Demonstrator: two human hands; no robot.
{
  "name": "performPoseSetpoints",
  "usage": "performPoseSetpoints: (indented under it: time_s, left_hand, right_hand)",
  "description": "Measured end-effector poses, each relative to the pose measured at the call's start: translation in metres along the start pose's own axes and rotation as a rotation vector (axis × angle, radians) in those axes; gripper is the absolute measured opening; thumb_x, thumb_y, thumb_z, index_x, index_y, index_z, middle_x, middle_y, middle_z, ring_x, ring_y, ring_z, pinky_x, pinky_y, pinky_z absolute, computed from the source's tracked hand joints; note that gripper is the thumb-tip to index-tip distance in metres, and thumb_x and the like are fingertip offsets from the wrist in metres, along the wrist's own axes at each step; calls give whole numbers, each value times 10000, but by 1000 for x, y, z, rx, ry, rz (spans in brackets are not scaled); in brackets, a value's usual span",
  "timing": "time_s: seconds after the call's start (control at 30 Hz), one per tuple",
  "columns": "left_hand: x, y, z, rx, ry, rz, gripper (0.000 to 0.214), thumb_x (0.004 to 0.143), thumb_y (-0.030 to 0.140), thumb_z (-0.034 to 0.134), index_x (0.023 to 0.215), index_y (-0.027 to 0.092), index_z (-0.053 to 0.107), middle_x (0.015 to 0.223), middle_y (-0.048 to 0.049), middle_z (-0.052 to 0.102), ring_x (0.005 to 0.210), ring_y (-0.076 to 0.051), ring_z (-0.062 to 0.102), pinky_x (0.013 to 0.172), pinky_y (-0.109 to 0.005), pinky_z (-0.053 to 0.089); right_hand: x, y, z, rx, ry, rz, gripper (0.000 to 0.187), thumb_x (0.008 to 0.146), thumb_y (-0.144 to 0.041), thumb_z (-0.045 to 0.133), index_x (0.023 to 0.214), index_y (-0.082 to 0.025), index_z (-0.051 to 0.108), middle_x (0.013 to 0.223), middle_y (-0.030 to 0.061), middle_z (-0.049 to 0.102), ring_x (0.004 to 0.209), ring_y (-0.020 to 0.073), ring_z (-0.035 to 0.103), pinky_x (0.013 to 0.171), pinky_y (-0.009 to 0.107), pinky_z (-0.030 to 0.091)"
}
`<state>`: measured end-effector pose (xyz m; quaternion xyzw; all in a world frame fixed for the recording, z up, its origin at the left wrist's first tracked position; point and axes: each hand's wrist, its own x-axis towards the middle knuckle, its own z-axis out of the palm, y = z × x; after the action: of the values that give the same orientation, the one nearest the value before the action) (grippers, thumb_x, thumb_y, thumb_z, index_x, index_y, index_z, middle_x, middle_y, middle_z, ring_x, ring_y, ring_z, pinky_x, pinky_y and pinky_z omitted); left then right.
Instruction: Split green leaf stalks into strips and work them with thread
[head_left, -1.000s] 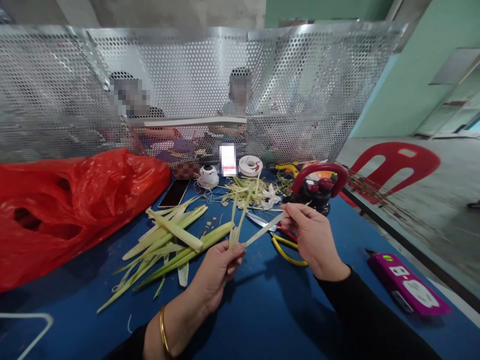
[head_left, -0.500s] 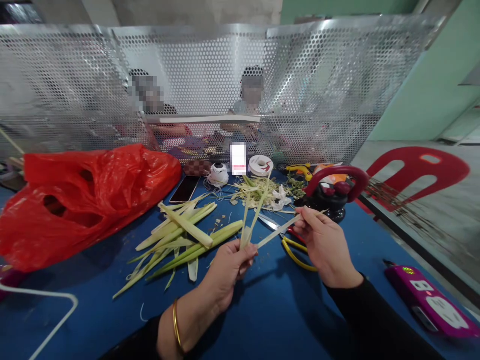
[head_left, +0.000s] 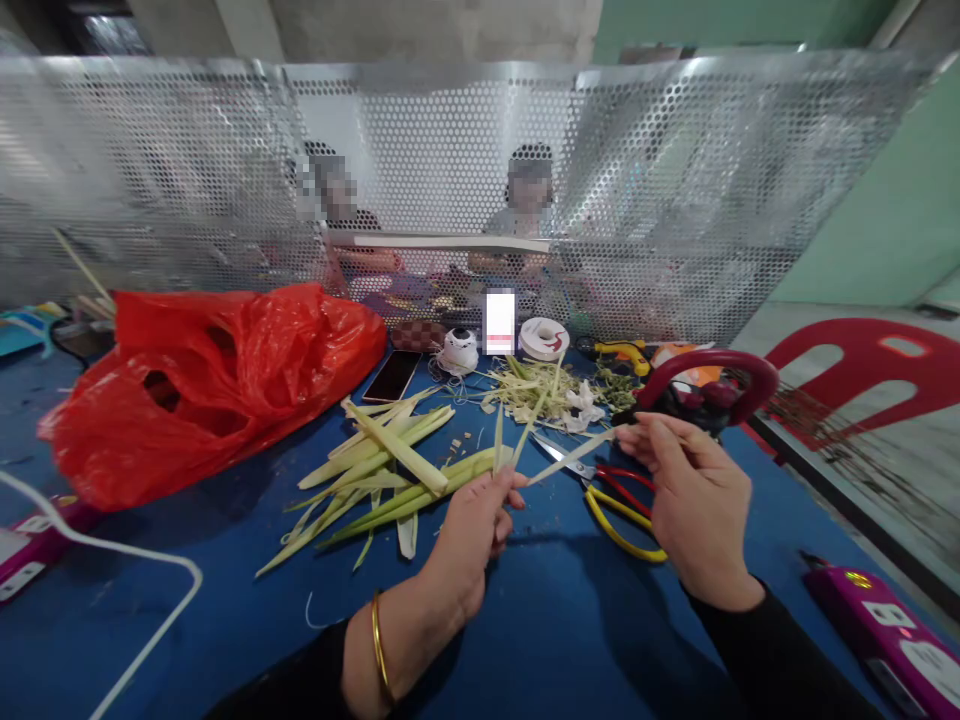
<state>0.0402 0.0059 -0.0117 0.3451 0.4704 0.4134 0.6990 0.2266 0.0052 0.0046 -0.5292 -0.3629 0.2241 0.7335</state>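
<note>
Head view: a person sits at a blue counter point(head_left: 562, 620); a perforated metal screen point(head_left: 450, 180) stands across it at 12 o'clock.
Left hand point(head_left: 480, 525): closed, with thumb and fingertips pinching the lower ends of a few upright strips point(head_left: 499, 440) that fan toward 12 and 1 o'clock. A gold bangle point(head_left: 379, 650) is on the wrist.
Right hand point(head_left: 694, 490): closed in a fingertip pinch on the far end of one strip, at 2 o'clock from the left hand.
Leaf strip point(head_left: 570, 458): pale, narrow and flat. It is held clear of the counter between the two hands and slants up toward the right hand.
Handling: it looks very light and thin, bendy along its length, and likely to split along the grain or crease if folded hard.
Where to hold: a light pinch near each end, on the flat faces, seems best, since a squeeze on the edges would probably buckle it.
Leaf pile point(head_left: 375, 470): green and pale blades lie loose on the counter at 10 o'clock from the left hand.
Scissors point(head_left: 615, 495): they lie on the counter under the strip, between the hands, with red and yellow handles.
Scraps point(head_left: 540, 385): a heap of trimmings at 12 o'clock.
Far edge: a phone point(head_left: 392, 376), a thread spool point(head_left: 459, 352) and a tape roll point(head_left: 544, 338).
Red bag point(head_left: 217, 380): crumpled plastic at 10 o'clock.
Power strip point(head_left: 877, 630): purple, at 4 o'clock.
Others: two people sit behind the screen.
</note>
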Motion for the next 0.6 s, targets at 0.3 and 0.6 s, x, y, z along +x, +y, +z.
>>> performPoseSetpoints:
  time_s: [0.3, 0.6]
  left_hand:
    - [6, 14, -9, -261, 192, 161, 210, 785, 351, 595, 846, 151, 585, 622, 57, 461, 400, -19, 281, 388, -179, 147]
    - [7, 20, -13, -367, 242, 171, 176, 785, 315, 593, 852, 152, 584, 595, 57, 462, 393, -22, 293, 385, -176, 152]
  right_hand:
    - [54, 14, 23, -1096, -414, -807, 264, 830, -123, 541, 1070, -129, 651, 1088, 170, 643, 994, 294, 585, 867, 417, 423]
    - [68, 52, 132, -1089, -654, -780, 153, 909, -249, 571, 880, -135, 669, 964, 90, 661, 974, 251, 598, 884, 433, 437]
